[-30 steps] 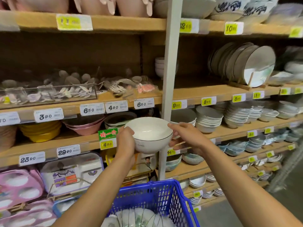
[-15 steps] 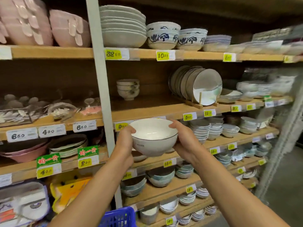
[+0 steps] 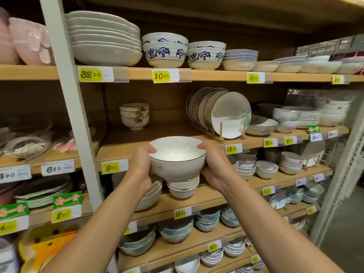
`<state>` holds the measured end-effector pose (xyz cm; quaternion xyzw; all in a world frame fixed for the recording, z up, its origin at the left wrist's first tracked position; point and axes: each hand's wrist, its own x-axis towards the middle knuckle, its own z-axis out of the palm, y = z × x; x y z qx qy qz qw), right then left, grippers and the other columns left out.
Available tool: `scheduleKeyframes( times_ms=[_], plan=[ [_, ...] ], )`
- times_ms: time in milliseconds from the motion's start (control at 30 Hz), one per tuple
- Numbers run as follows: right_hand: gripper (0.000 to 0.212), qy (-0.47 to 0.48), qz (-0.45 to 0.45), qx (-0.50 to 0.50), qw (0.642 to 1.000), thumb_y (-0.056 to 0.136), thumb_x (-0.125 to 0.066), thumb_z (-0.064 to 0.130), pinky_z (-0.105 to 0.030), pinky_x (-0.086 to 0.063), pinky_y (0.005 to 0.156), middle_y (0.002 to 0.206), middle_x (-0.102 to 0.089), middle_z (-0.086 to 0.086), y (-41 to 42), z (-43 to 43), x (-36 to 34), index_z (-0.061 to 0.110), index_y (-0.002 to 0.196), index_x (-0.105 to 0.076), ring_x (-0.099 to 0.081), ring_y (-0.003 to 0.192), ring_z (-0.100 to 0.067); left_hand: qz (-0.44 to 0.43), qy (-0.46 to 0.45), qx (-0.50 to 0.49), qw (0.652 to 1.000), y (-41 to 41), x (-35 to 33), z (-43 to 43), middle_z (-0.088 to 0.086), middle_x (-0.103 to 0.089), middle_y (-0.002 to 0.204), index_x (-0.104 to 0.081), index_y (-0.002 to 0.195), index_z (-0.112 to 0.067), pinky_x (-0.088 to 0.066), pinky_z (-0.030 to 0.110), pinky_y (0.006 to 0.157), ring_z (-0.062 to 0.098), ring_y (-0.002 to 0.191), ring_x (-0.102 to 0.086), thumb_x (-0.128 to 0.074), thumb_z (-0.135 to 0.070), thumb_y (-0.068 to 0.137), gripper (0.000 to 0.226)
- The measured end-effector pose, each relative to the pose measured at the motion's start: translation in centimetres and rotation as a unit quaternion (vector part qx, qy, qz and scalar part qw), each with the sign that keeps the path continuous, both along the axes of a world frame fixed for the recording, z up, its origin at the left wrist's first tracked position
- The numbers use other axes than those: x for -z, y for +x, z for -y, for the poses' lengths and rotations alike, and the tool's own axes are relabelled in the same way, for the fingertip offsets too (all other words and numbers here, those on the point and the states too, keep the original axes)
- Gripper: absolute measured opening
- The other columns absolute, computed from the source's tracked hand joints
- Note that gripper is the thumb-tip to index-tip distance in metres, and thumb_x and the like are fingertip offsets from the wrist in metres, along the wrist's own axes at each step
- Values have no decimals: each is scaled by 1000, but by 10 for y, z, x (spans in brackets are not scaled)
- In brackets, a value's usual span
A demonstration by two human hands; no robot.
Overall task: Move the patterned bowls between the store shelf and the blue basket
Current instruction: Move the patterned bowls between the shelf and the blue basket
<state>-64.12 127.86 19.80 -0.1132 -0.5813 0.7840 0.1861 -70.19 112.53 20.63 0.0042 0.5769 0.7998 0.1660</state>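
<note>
2 hands, left (image 3: 140,168) and right (image 3: 214,170), clasp 1 bowl (image 3: 177,164), apparently before the shelf (image 3: 126,141).

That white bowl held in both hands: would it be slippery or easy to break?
Probably rigid and breakable: the white bowl looks like glazed ceramic. Its glossy surface suggests it may be slippery, which fits the left hand and right hand both holding it.

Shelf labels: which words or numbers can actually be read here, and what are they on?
"32": plates tag, top shelf.
"10": blue-bowls tag, top shelf.
"12": mid-shelf tag.
"650": white tag, at left.
"290": low yellow tag, at left.
"均一价": green sign above it.
Held bowl: faint side print, unreadable. The tags' small digits and the remaining tags are too blurred.
</note>
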Motion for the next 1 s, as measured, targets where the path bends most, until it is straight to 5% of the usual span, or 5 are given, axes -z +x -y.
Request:
scheduleKeyframes(
  times_ms=[267,533,667,800,1000],
  plan=[
    [42,45,4,-18,999,89,-42,17,-47,-48,96,122,-61,-9,-73,-13,-15,19,129,-56,-57,112,-30,-41,13,-43,998,-61,-9,-8,9,-66,99,-58,109,-19,-53,32,49,29,87,-63,-48,-22,77,33],
    [30,12,-16,-45,999,95,-43,24,-39,-45,74,101,-67,-10,-161,-20,-33,11,107,-68,-55,91,-27,-50,25,-54,997,-148,-23,-4,12,-67,112,-62,119,-15,-54,52,88,34,102,-62,-45,-17,76,46],
    [39,-33,-9,-83,996,101,-37,34,-45,-52,84,117,-69,-9,-197,-30,-35,11,122,-61,-64,106,-26,-27,37,-45,998,-181,-30,-3,12,-70,104,-63,114,-14,-56,46,69,34,90,-65,-44,-17,74,44],
    [33,-60,1,-84,995,101,-40,34,-44,-56,76,119,-67,-8,-224,-35,-32,18,125,-55,-66,104,-26,4,56,-41,998,-204,-28,-6,13,-68,107,-59,114,-16,-56,50,70,34,93,-65,-47,-18,73,43],
    [20,-37,10,-119,992,96,-49,30,-40,-56,81,97,-75,-3,-254,-36,-30,23,105,-64,-66,100,-21,20,39,-97,994,-221,-27,-24,11,-68,99,-59,109,-18,-57,41,56,31,89,-66,-43,-21,84,31]
  ],
)
